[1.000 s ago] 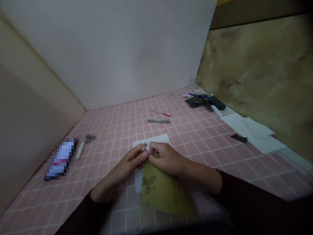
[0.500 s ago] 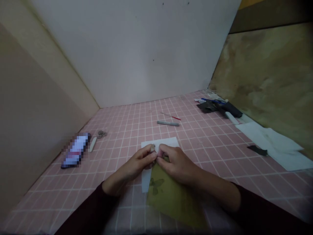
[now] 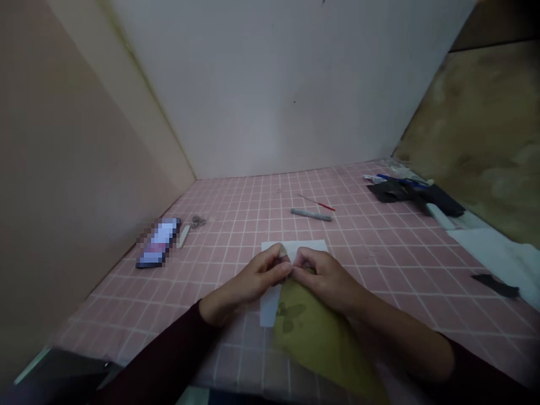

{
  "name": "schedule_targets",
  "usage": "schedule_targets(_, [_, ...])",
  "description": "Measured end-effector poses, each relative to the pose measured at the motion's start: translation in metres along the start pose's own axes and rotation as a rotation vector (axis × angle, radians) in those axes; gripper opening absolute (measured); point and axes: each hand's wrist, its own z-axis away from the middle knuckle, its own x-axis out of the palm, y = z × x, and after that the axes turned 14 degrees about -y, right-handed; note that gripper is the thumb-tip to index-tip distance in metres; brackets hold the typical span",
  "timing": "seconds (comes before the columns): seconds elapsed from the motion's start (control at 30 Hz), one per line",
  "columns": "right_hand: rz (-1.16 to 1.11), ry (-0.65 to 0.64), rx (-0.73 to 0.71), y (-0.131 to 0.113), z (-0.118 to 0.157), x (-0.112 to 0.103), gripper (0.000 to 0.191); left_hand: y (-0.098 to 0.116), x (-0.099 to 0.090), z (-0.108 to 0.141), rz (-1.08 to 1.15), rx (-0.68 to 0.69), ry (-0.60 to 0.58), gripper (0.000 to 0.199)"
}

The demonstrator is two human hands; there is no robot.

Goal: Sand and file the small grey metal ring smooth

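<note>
An olive-yellow sheet (image 3: 320, 343), perhaps paper or cloth, hangs below my hands and runs toward the front edge of the table. Dark leaf-like marks (image 3: 291, 315) show on its left side. My right hand (image 3: 324, 275) is closed at its upper edge, with thumb and index finger pinching. My left hand (image 3: 261, 275) is closed too, its fingertips meeting those of the right at the sheet's top corner. Whatever small thing sits in the left fingers is too hidden to name. Partly covered by both hands, a white paper (image 3: 268, 312) lies beneath.
Beyond the hands lie a grey pen-like stick (image 3: 311, 214) and a thin red-handled tool (image 3: 324, 206). On the left are a phone (image 3: 160, 242), a white strip (image 3: 183, 236) and scissors (image 3: 197, 221). Black scraps (image 3: 388, 191) and white sheets (image 3: 493, 253) lie right, beside the wall.
My view has turned left, so everything sits further right in the picture. My hands keep their pinch at the sheet's top corner, fingers shifted only slightly.
</note>
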Motion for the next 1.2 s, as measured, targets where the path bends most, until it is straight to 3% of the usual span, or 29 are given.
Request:
schedule_targets(0.13, [-0.417, -0.245, 0.195, 0.007, -0.007, -0.001, 0.03, 0.008, 0.0, 0.005, -0.178, 0.061, 0.045, 0.025])
schedule_targets(0.2, [-0.296, -0.186, 0.155, 0.005, -0.005, 0.0, 0.029, 0.005, -0.001, 0.005, -0.098, 0.023, 0.009, 0.025])
schedule_targets(0.3, [0.115, 0.014, -0.015, -0.004, 0.001, 0.003, 0.02, -0.003, -0.003, 0.001, 0.107, -0.056, -0.062, 0.029])
schedule_targets(0.37, [0.209, 0.053, -0.052, -0.006, 0.002, 0.003, 0.018, -0.003, -0.003, 0.001, 0.134, -0.052, -0.056, 0.031])
schedule_targets(0.57, [-0.358, -0.219, 0.178, 0.008, -0.007, -0.001, 0.032, 0.006, -0.003, 0.004, -0.077, 0.044, 0.008, 0.027])
schedule_targets(0.77, [0.221, 0.054, -0.054, -0.001, 0.0, 0.003, 0.015, -0.007, -0.003, -0.001, 0.139, -0.095, -0.06, 0.029])
schedule_targets(0.83, [0.097, 0.013, -0.006, 0.0, 0.0, 0.002, 0.018, -0.005, -0.002, 0.0, 0.072, -0.057, -0.037, 0.027])
schedule_targets(0.93, [-0.334, -0.191, 0.158, 0.008, -0.005, -0.001, 0.026, 0.002, -0.001, 0.003, -0.124, 0.01, 0.009, 0.024])
schedule_targets(1.0, [-0.447, -0.239, 0.199, 0.011, -0.007, -0.002, 0.028, 0.002, -0.002, 0.004, -0.165, 0.013, 0.02, 0.022])
schedule_targets(1.13, [0.014, 0.003, -0.006, 0.005, -0.002, 0.001, 0.02, -0.007, -0.004, -0.001, 0.011, -0.059, -0.058, 0.025])
schedule_targets(1.2, [0.139, 0.054, -0.07, 0.002, 0.0, 0.002, 0.017, -0.009, -0.003, -0.001, 0.061, -0.071, -0.07, 0.026])
